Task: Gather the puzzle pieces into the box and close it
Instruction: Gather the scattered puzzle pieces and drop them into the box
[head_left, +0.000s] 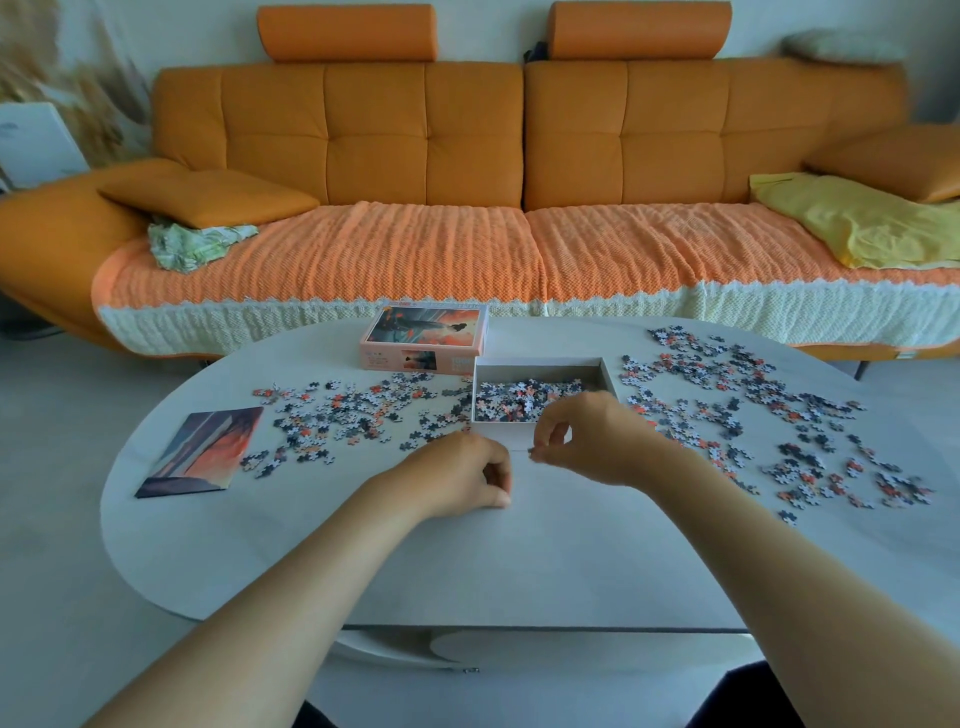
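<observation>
Our forearms reached in from the near edge, meeting over the bare middle of the surface (519, 566). Our left grip (467, 480) rested on it with its fingers curled tight under the thumb; we could not tell whether anything was inside. Our right grip (582, 441) hung a little higher, thumb and forefinger closed in a pinch on what looked like a single piece (532, 454).

Just beyond the right grip sat the open box (609, 375), its near wall close behind the knuckles and its long side running across us. A heap of pieces already lay in it. The right grip was plainly the nearer one, so we judged that the coming move was a short carry forward over that wall.

Most loose puzzle pieces (727, 400) lay outward of the right grip, with another spread (337, 410) beyond and outward of the left. Past the left grip, beside the box's far corner, stood the lid (426, 338). A picture card (202, 447) lay well outward of the left grip.
</observation>
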